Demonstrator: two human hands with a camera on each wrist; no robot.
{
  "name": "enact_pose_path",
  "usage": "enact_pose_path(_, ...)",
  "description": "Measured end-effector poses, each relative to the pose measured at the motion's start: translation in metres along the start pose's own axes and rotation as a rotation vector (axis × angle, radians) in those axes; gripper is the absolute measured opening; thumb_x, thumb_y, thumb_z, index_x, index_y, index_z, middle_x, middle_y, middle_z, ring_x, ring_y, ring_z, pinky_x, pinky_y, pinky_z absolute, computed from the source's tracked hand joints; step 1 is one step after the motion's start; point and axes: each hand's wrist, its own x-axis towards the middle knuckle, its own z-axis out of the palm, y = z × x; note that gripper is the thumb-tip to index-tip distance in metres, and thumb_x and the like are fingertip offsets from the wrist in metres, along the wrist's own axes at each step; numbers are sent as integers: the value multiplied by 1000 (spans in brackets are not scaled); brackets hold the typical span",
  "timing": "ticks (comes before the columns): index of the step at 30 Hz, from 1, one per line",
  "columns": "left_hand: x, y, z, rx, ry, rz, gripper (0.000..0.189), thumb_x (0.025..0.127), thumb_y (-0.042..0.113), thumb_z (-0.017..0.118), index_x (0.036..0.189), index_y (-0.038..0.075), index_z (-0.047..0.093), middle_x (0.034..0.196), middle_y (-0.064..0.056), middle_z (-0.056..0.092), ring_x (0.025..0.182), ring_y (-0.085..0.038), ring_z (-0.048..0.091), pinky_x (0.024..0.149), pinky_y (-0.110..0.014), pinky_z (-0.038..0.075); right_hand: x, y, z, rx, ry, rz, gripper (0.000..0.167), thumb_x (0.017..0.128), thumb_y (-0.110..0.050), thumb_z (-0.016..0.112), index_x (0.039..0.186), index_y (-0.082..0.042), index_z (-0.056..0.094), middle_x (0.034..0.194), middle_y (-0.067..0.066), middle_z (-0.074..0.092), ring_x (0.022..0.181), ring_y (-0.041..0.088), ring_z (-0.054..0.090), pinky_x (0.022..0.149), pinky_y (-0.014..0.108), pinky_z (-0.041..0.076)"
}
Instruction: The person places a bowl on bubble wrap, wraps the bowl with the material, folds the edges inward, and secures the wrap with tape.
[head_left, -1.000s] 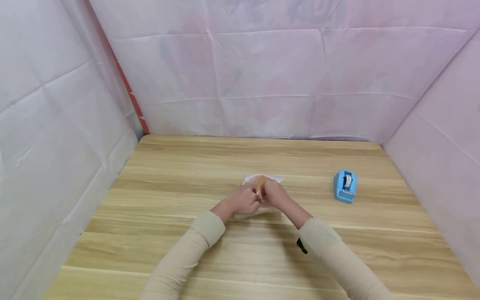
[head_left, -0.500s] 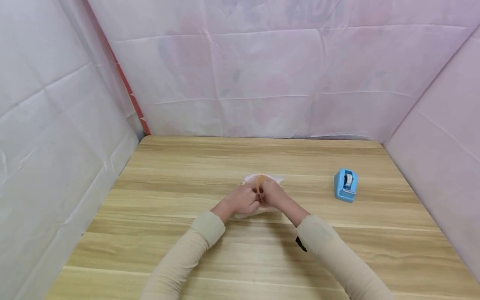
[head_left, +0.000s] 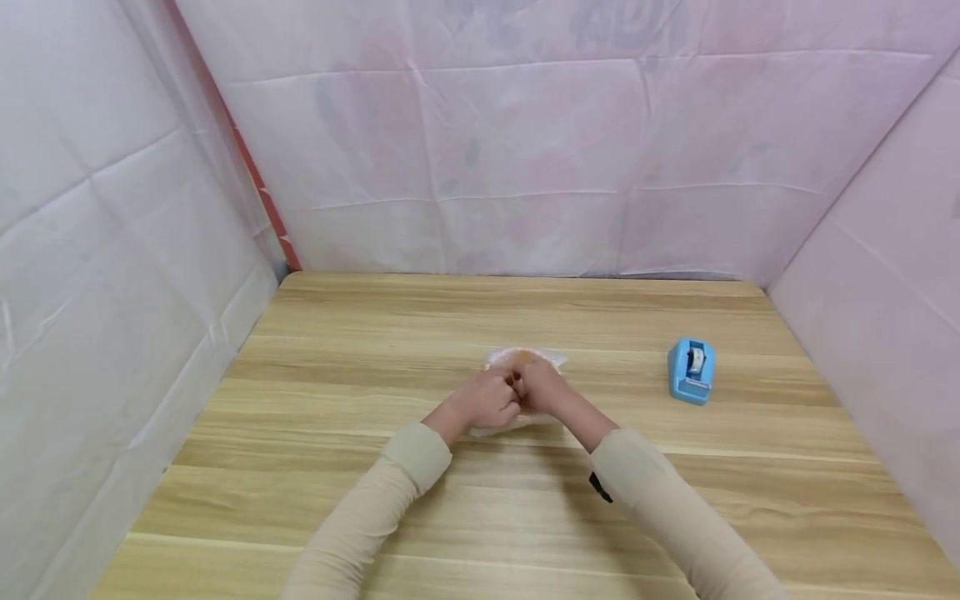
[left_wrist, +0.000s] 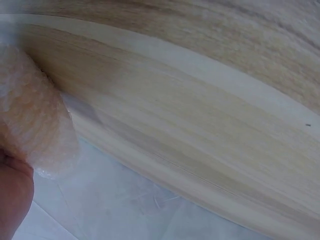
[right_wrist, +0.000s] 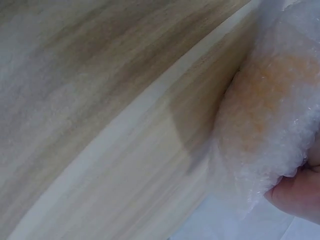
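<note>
An orange-toned item wrapped in clear bubble wrap lies on the table, its kind hidden by the layers. My left hand grips the wrap from the left with curled fingers. From the other side my right hand pinches the wrap near the middle, close against the left fingertips. Both sets of fingertips are mostly hidden in the head view. The left wrist view has the bubble wrap at its left edge, beside part of the left hand. In the right wrist view, right-hand fingers press into the wrap.
A blue tape dispenser with a roll in it stands on the wooden table, to the right of the hands. Pale sheets hang behind the table and along both sides.
My right hand has shifted slightly left, its fingers moving over the wrap towards the left hand's. The left hand and the wrapped item have stayed in place.
</note>
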Motion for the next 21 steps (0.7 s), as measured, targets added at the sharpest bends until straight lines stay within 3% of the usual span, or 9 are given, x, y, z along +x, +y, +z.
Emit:
enact_pose_path(4,0,0,-1,4,-4,-6,39,87,16,45,50,13,37,48,5,30,58,-17,47,71,-28,45,3,-3,-2,27,3,74,9,70,-23,53,72,-15,50,53,-4,43,50,13,38,54,27,38)
enact_pose_path(9,1,-1,-2,21,15,17,38,87,16,45,49,13,36,47,6,28,57,-16,46,70,-27,44,22,-50,-77,68,-48,116,14,61,-9,66,68,-9,53,55,-1,47,52,14,41,53,28,41)
enact_pose_path(11,2,-1,-2,24,13,22,38,87,16,45,49,13,37,47,5,27,57,-16,45,71,-27,44,26,-62,-95,25,-61,104,16,60,-8,69,65,-8,54,56,-2,47,52,9,36,51,24,38)
enact_pose_path(14,3,-1,-3,16,2,23,38,87,16,44,49,12,38,46,5,28,55,-16,44,67,-28,45,30,-73,-110,104,-167,228,14,66,-5,68,61,-4,55,55,-2,40,52,6,27,49,18,28)
enact_pose_path(16,4,-2,-3,8,5,37,37,86,15,43,50,11,41,45,4,32,55,-17,47,70,-28,46,31,-79,-118,179,-192,356,10,69,0,66,63,0,58,56,0,44,54,5,29,50,16,29)
enact_pose_path(18,6,-6,3,6,49,80,38,88,17,39,51,11,44,45,4,38,57,-16,52,77,-27,46,29,-82,-123,260,-175,483,4,71,5,64,68,6,61,58,5,50,55,9,40,52,18,36)
enact_pose_path(21,5,-7,3,3,102,123,35,87,15,40,56,9,54,54,2,57,75,-17,64,95,-27,43,24,-82,-128,278,-86,544,6,73,9,66,78,8,65,72,14,62,65,17,53,58,27,48)
